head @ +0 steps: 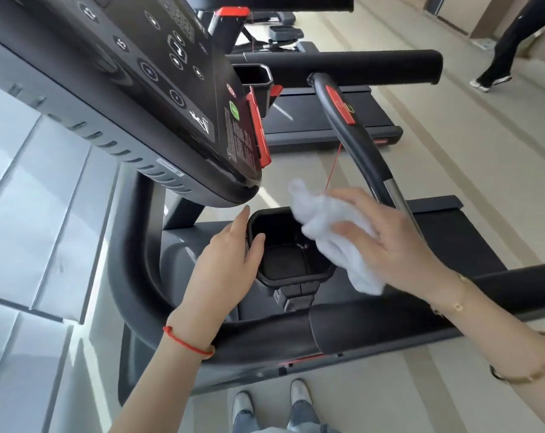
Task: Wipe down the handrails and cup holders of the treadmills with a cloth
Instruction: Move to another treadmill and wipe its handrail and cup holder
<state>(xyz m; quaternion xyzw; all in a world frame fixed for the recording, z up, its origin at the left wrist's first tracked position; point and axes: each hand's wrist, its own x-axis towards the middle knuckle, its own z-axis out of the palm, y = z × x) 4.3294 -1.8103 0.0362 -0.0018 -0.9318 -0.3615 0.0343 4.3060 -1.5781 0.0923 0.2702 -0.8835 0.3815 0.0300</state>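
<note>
Below the console (159, 98), between two padded handrails, we see one black, angular cup holder (291, 245). Our left hand (230, 260) rests straight-fingered on its rim; our right hand (390, 242) clutches one fluffy white cloth (327, 232) at its far edge. A curved bar (355, 142) rises just behind.

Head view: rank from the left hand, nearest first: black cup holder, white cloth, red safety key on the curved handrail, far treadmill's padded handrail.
1. Black cup holder: the left hand touches its left rim.
2. White cloth: over the holder's right side, held by the right hand.
3. Red safety key: upper right.
4. Padded handrail: top, next treadmill.
</note>
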